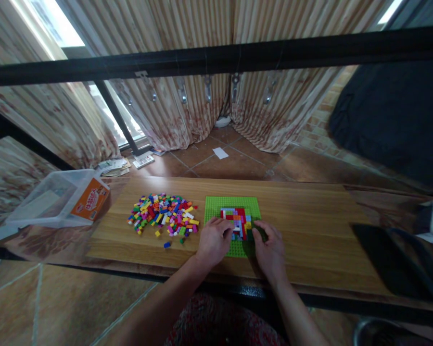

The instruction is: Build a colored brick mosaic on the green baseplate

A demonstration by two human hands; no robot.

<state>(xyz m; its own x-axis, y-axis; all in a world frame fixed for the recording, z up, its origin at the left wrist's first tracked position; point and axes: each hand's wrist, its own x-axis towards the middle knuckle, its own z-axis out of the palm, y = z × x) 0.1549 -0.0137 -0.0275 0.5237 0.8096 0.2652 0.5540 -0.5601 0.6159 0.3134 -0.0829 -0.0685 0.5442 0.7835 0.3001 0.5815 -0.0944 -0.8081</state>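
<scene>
A green baseplate (211, 204) lies on the wooden board, carrying a low structure of toy bricks (240, 222) in red, light blue, purple, yellow and dark green. My left hand (213, 241) is at the structure's left side, its thumb and fingers curled together over the bricks. Whatever is between those fingertips is too small or hidden to make out. On the right side, my right hand (270, 247) is curved beside the yellow and dark green bricks, thumb and index finger a little apart. No brick shows clearly between them.
A pile of loose colourful bricks (162, 214) spreads left of the baseplate, with a blue brick (167, 245) near the front edge. A clear plastic box (57, 199) with an orange label stands at far left. A black flat object (386, 259) lies at the wooden board's (317, 226) right end.
</scene>
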